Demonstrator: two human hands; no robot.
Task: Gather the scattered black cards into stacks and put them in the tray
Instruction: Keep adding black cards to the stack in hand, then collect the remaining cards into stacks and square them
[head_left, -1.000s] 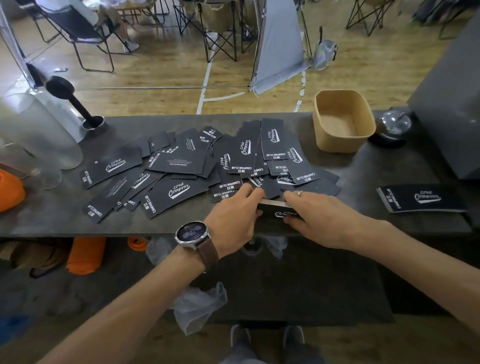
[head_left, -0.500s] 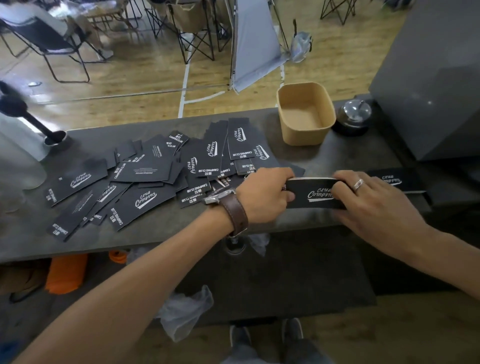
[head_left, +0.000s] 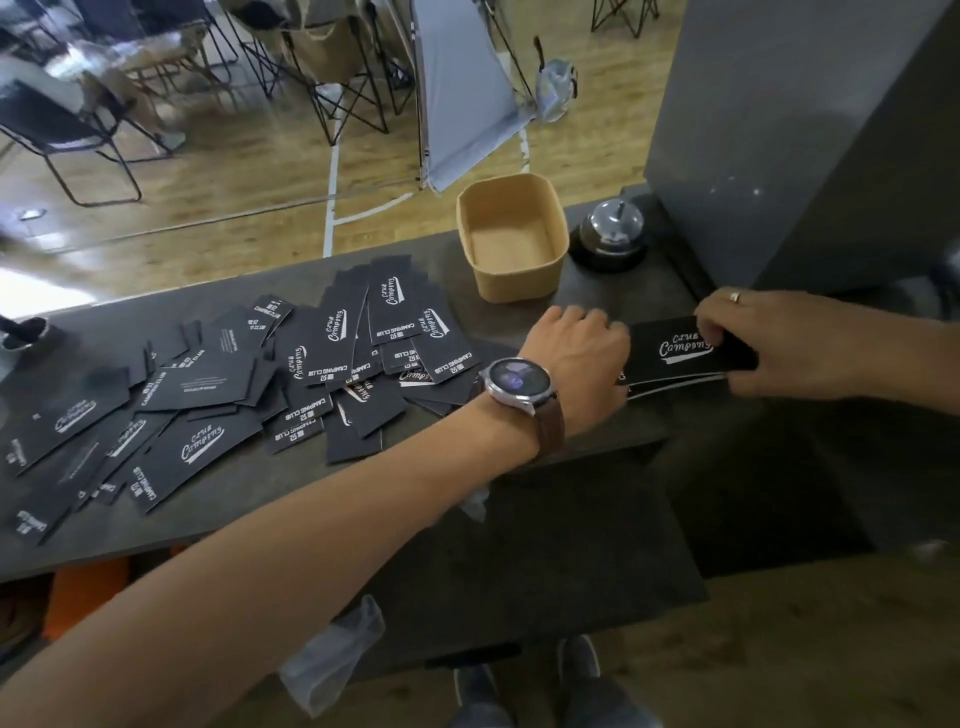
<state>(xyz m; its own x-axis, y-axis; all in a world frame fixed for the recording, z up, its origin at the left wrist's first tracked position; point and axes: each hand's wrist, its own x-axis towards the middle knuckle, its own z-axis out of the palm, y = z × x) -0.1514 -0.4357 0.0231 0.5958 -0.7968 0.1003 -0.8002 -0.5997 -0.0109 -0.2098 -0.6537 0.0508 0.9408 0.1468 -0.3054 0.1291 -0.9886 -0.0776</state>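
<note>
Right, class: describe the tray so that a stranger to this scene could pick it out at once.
Start at the dark table and look to its far edge, right of the scattered black cards. The tray stands there beside a silver bell. It alone is tan, open-topped and empty.

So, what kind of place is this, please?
Probably a reception or check-in counter of a camping club, set in an indoor hall. The black cards read "Camping Club", a service bell stands on the dark counter, and folding camp chairs stand on a wooden floor with painted lines.
</note>
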